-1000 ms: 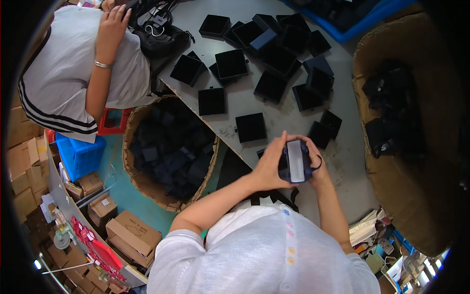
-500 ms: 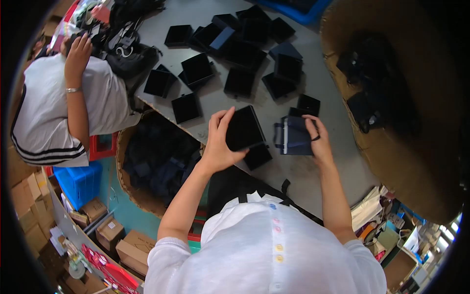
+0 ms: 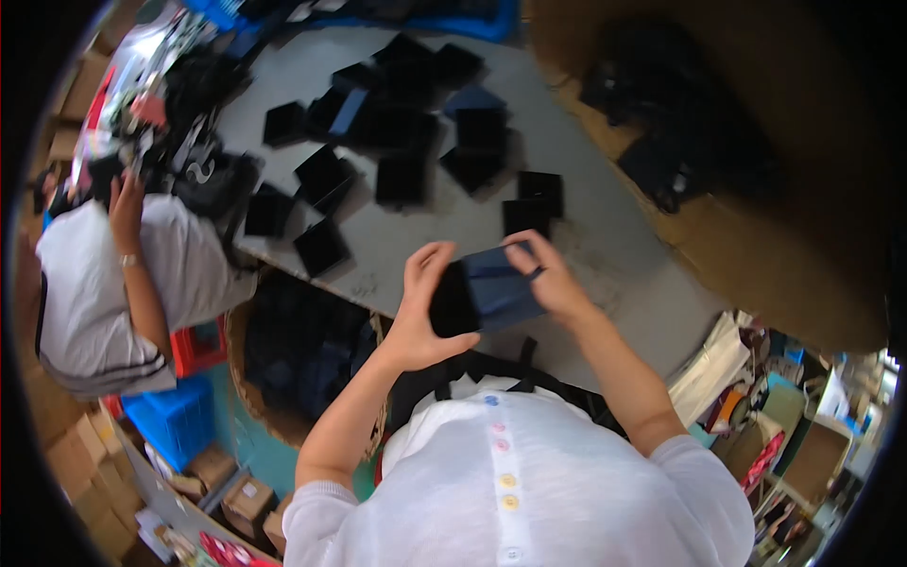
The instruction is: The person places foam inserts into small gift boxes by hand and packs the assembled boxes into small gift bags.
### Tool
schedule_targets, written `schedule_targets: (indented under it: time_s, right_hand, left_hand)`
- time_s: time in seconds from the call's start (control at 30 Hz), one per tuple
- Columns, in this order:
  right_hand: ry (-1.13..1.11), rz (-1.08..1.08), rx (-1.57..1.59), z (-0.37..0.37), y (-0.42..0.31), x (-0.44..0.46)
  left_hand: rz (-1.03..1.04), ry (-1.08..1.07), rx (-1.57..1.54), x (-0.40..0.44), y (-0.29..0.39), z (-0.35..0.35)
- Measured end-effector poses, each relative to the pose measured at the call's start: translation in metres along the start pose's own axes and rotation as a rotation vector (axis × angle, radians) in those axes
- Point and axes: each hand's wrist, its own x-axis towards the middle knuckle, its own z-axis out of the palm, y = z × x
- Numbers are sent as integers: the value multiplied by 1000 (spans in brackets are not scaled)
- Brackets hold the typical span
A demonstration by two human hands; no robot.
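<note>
My left hand point(image 3: 416, 321) grips a square black box point(image 3: 450, 304) between the thumb and fingers. In my right hand point(image 3: 556, 281) is a dark blue box sleeve point(image 3: 504, 287), with the fingers curled over its far edge and a dark loop around one finger. The sleeve and the black box meet edge to edge in front of my chest; whether one sits inside the other I cannot tell. Just beyond my right hand, two black boxes point(image 3: 539, 192) lie on the grey table point(image 3: 605, 255). More black boxes point(image 3: 401, 178) are scattered and piled farther back.
On the left, a person in a white shirt point(image 3: 142, 302) works beside black bags point(image 3: 203, 180). A cardboard bin point(image 3: 248, 383) of dark pieces stands below the table's left edge. To the right rises a large carton point(image 3: 803, 312) holding black items. A blue crate point(image 3: 505, 21) is at the back.
My two hands have come together, bringing the dark blue sleeve leftward against the black box. The view has shifted, so the tabletop boxes appear farther left.
</note>
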Motion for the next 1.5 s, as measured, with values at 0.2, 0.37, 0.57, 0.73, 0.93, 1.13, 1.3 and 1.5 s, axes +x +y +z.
schedule_targets:
  time_s: [0.2,0.37,0.57,0.73,0.93,1.13,1.3,1.5]
  right_hand:
    - [-668,-214,-249,8,3,-9]
    - [496,-159,-1075,-173,23,97]
    - [597,285,-1309,-262,-6,162]
    - [484,63,-1057,-225,-41,119]
    - [-24,-344,695,-65,-8,-8]
    - [-133,-363,760,-47,1,-36]
    - [-3,-456,-88,-50,-52,-35]
    - [221,-984,-730,-17,-49,-25]
  left_hand:
    - [-262,232,-28,-25,-21,8]
    - [-447,99,1048,-131,-47,-103]
    - [-286,182,558,-89,-33,-65]
    - [-384,-45,230,-27,3,15]
    - [-199,75,-714,38,-21,132]
    - [-309,173,-1182,46,1,114]
    - [-76,209,-231,39,-9,105]
    - [15,279,45,30,3,123]
